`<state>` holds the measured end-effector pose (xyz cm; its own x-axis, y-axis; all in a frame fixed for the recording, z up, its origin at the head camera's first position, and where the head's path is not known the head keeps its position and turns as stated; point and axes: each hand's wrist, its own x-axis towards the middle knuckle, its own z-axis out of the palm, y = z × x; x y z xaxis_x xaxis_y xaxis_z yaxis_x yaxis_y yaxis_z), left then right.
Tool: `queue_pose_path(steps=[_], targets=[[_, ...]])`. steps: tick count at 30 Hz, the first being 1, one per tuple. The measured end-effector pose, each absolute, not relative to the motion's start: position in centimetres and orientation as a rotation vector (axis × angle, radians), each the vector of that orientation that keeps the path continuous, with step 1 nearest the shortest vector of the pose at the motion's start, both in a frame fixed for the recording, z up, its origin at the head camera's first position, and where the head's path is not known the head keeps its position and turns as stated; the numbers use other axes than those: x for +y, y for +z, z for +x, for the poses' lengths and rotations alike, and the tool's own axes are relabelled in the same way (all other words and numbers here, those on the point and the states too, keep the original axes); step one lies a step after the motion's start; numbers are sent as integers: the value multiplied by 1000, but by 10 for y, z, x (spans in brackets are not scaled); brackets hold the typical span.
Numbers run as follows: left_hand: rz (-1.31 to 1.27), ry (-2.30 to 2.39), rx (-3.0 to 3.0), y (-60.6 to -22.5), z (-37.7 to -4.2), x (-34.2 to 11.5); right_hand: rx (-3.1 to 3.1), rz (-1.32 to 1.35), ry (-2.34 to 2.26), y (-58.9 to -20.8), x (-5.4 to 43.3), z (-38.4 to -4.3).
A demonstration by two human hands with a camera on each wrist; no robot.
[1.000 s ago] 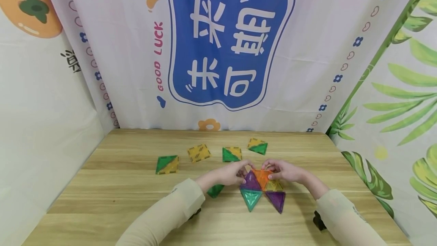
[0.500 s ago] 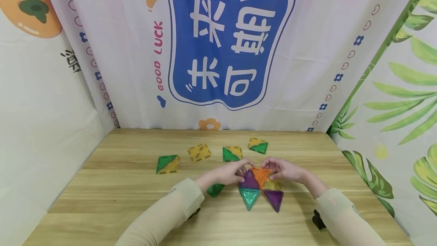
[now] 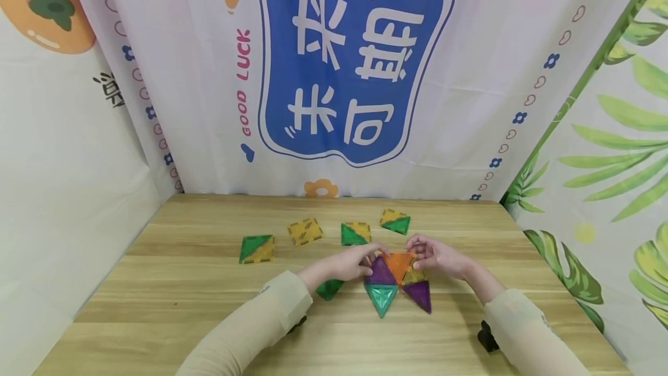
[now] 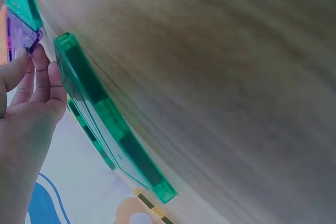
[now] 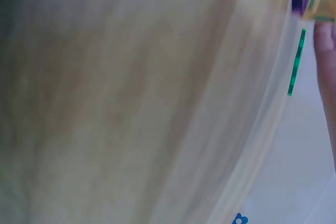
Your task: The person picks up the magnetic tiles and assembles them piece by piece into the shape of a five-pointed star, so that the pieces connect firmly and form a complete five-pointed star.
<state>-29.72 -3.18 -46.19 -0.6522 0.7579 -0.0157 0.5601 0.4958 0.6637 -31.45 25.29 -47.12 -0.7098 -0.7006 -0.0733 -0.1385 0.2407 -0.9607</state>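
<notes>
Translucent triangular magnetic tiles form a fan in front of both hands. Clockwise, it has a teal tile (image 3: 382, 298), a purple tile (image 3: 380, 273), an orange tile (image 3: 399, 266), a yellow tile (image 3: 416, 275) and a second purple tile (image 3: 419, 293). My left hand (image 3: 351, 263) pinches the left purple tile between thumb and fingers; the left wrist view shows this purple tile (image 4: 21, 34) too. At the opposite side, my right hand (image 3: 441, 257) holds the yellow tile, thumb on its face. The fingertips behind it are partly hidden.
Beneath my left wrist lies a green tile (image 3: 330, 289). Farther back on the wooden table (image 3: 156, 306) are a green-and-yellow square (image 3: 257, 249), a yellow pair (image 3: 305, 231) and two more green-and-yellow pairs (image 3: 356, 234) (image 3: 395, 221). A patterned cloth (image 3: 469, 91) hangs behind.
The tile fan has shifted slightly away from me, its near tips now higher in the head view. My right hand has moved a little up and right; both hands keep their hold.
</notes>
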Motion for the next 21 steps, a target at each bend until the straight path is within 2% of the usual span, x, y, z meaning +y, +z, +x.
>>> queue_pose_path(steps=[7,21], targets=[[1105,919,2439,-460,-297,-31,2099,-674,-1488,-468,253,-313],[1087,934,2476,-462,-299,-31,2390,-736,-1200,-464,248,-311]])
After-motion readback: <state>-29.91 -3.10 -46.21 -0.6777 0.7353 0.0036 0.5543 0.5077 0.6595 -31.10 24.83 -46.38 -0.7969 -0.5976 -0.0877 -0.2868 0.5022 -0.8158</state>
